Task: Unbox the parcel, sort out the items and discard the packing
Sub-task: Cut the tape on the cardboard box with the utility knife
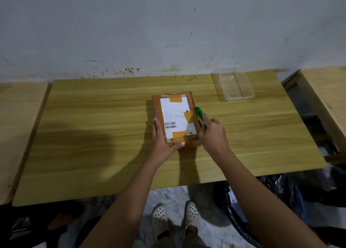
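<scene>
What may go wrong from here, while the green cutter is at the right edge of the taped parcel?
The left hand braces the near left corner of the parcel; if the green cutter in the right hand slips toward the near edge, it might reach that hand. A deep cut may damage the contents, which are hidden. The parcel may also slide on the wooden table.

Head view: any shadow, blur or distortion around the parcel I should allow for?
Head view: dim light, yet the brown taped cardboard parcel's barcode shows, fine print blurred. Head view: a dark shadow covers the wooden table left of the left hand; the green plastic cutter in the right hand shows clearly. Head view: wide-angle lens bows the table's edges.
</scene>
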### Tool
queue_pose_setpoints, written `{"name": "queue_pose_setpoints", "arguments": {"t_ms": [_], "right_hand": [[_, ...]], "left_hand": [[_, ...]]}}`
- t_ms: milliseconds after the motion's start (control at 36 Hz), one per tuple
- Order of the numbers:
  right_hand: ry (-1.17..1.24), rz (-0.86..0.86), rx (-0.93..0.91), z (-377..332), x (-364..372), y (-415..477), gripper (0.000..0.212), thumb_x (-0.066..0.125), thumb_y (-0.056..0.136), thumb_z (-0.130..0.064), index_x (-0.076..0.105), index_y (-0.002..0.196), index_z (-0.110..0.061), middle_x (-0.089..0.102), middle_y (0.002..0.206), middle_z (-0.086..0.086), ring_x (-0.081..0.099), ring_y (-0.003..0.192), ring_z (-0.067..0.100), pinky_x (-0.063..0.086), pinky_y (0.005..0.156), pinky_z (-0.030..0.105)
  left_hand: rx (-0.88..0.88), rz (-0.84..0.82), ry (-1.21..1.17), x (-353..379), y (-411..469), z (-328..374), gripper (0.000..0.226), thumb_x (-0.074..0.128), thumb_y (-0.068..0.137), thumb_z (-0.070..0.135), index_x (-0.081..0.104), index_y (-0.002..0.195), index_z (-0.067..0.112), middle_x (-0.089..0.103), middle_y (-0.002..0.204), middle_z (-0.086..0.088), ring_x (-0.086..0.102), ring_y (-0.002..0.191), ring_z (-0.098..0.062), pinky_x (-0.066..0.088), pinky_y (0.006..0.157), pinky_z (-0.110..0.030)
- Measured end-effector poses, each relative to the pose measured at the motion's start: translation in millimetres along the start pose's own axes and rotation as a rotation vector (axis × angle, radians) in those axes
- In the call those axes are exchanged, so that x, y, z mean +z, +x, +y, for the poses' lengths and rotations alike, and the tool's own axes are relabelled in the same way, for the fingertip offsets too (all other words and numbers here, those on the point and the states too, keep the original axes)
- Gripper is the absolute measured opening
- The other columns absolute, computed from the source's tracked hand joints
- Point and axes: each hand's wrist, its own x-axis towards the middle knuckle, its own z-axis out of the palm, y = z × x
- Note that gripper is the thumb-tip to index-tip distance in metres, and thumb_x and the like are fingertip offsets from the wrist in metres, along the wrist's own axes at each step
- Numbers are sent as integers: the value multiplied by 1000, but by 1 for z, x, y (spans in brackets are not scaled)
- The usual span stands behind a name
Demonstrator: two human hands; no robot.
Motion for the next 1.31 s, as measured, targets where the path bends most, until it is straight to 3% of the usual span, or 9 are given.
{"name": "queue_pose_setpoints", "arguments": {"t_ms": [139,444,694,944,1306], "right_hand": [[-30,-21,-2,-1,-3,3,38,40,89,-5,47,126,-4,45,74,12,41,62,26,19,45,25],[13,-87,17,-5,-16,11,37,39,88,-3,52,123,-1,52,70,13,51,61,26,40,55,31],[-11,-106,39,-10,-12,12,38,39,89,-4,49,126,-3,50,73,11,49,66,25,38,58,31],[-55,-87,-28,-1,-14,1,33,41,89,-4,52,120,-1,46,67,10,44,58,24,28,47,26],[-43,-59,-27,7,-12,-23,37,40,91,-5,49,127,-4,49,68,10,46,60,24,33,55,29]], "left_hand": [[-3,4,-4,1,0,-1,126,79,70,35,-23,144,26,-23,155,6,-8,145,-15,16,114,-39],[-12,6,-42,3,1,-3,127,80,69,34,-23,143,27,-24,155,7,-7,145,-16,15,116,-41],[-11,0,-29,3,2,-4,126,79,70,33,-23,144,27,-24,155,6,-6,145,-17,18,117,-43],[-17,25,-34,4,1,-3,125,80,70,32,-21,144,27,-21,156,5,-4,145,-17,18,114,-39],[-32,49,-58,7,0,-2,126,81,69,30,-20,145,29,-18,156,6,-2,145,-18,18,114,-41]]}}
